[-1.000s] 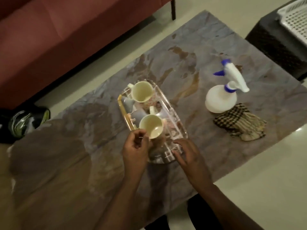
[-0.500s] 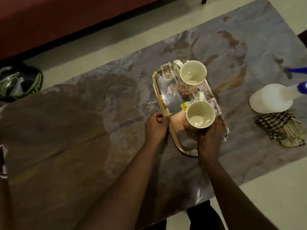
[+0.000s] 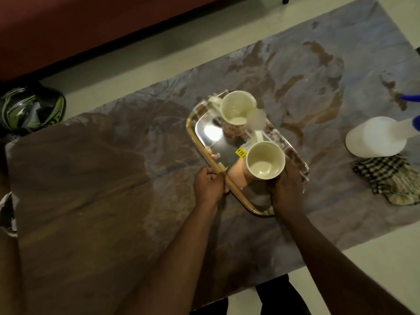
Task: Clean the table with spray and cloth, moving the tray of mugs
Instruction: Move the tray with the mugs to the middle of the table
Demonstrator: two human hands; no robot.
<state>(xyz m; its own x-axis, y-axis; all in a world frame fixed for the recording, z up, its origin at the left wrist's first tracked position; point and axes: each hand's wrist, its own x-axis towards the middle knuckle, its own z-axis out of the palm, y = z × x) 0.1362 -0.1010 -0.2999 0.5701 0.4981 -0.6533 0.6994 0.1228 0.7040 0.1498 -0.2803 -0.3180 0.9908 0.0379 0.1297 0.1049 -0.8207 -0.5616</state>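
Observation:
A shiny steel tray (image 3: 210,130) with a gold rim sits near the middle of the marble table (image 3: 113,178). Two cream mugs stand on it: the far mug (image 3: 236,109) and the near mug (image 3: 264,161), which carries a yellow price sticker. My left hand (image 3: 209,186) grips the tray's left rim. My right hand (image 3: 286,189) holds the tray's right near edge, just behind the near mug. At the right edge of view stands a white spray bottle (image 3: 377,138) with a blue nozzle. A checked cloth (image 3: 388,178) lies crumpled in front of it.
A red sofa (image 3: 91,26) runs along the far side, across a strip of pale floor. A black and green helmet (image 3: 31,109) lies on the floor at the left. The table's near edge crosses the bottom right.
Both hands have closed on the tray's sides, where a second ago they only reached its near end. The view has shifted, so the tray sits more central and the bottle nearer the right edge.

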